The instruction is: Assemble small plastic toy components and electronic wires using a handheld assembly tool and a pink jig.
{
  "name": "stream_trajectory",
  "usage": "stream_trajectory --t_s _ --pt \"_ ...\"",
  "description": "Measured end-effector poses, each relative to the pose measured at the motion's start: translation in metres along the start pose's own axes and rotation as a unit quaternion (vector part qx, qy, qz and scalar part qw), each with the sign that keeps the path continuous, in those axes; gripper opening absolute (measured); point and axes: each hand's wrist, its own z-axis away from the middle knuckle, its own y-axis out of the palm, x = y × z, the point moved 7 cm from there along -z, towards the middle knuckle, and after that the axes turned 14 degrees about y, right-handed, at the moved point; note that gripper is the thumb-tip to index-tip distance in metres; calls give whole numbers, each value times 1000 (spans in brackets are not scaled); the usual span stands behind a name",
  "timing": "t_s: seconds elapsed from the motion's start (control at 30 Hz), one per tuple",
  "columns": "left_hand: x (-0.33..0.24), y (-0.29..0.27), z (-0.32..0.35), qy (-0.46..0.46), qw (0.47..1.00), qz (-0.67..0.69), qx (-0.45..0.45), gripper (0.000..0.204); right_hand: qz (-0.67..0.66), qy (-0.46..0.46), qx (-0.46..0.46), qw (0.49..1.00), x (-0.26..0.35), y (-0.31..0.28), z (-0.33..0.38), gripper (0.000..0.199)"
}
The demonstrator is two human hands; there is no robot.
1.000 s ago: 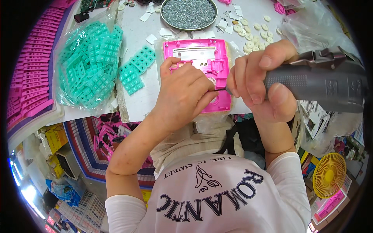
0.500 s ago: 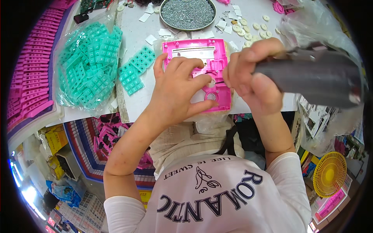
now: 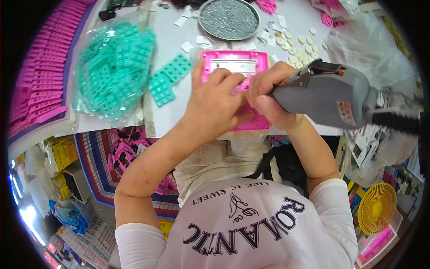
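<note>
A pink plastic casing [image 3: 262,58] lies open side up on the white table, with a long pale strip in its upper part. My left hand [image 3: 215,98] rests over its left and middle, fingers bent and apart, little finger at its upper left edge. My right hand [image 3: 273,96] is wrapped round the front end of a grey electric screwdriver [image 3: 322,98], tilted with its back end up to the right. The screwdriver's tip is hidden behind my hands, over the casing's middle. My left index finger reaches close to my right fingers.
Turquoise keypads [image 3: 168,78] lie left of the casing, beside a clear bag of more keypads [image 3: 114,71]. Beyond it stands a round tray of small screws [image 3: 229,20]. Cream discs [image 3: 302,49] are scattered at the far right. Pink parts [image 3: 49,58] are stacked far left.
My right hand has moved in over the casing, closer to my left hand. The screwdriver has turned and shows more of its side. The whole scene has shifted slightly in view.
</note>
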Motion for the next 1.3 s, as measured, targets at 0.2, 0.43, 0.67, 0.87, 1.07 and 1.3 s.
stream_trajectory --t_s 0.2,0.43,0.67,0.87,1.07,1.3 --pt "4 -4 0 1 998 56 20 38 -147 40 -4 988 33 -36 -28 45" --pt "114 -114 -13 -134 984 41 -110 30 52 -1 -171 984 110 -109 -49 50" --pt "381 -144 -21 -352 906 -198 128 37 100 11 -272 957 89 -125 -65 51" --pt "445 -105 0 -603 796 1 48 25 134 52 -274 951 74 -155 -72 44" --pt "419 -95 -12 -651 736 128 -134 25 94 19 -258 961 86 -154 -71 48" --pt "377 -148 -36 -311 924 -199 96 36 261 -28 -370 891 79 -163 -34 45"
